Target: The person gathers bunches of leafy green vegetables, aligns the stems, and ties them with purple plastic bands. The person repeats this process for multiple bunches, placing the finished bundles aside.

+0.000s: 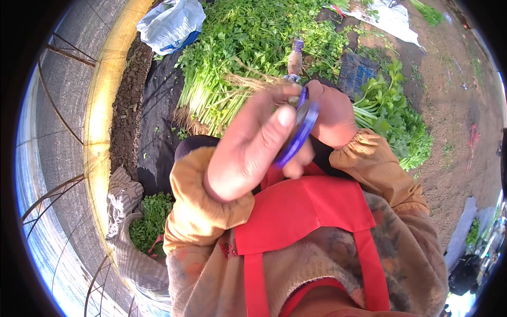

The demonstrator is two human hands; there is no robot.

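A roll of purple tape (298, 138), smeared by motion, is tilted between my hands. My left hand (245, 145) is closed on it, the thumb along its near side. My right hand (334, 115) is curled in just right of the roll, knuckles up; its fingertips are hidden. Pale, stringy roots (251, 80) stick out to the left behind my left hand. To the right of my right hand, celery-like greens (396, 119) spread their stalks and leaves; whether they join those roots is hidden. Just beyond my hands stands a brown object with a purple top (296, 61).
A large heap of leafy greens (227, 58) lies ahead, roots toward me. Beside it are a white-and-blue plastic bag (171, 26) and black ground sheeting (158, 132). A striped sack with greens (150, 224) stands at my left. A dark, flat piece (358, 74) lies right of the heap.
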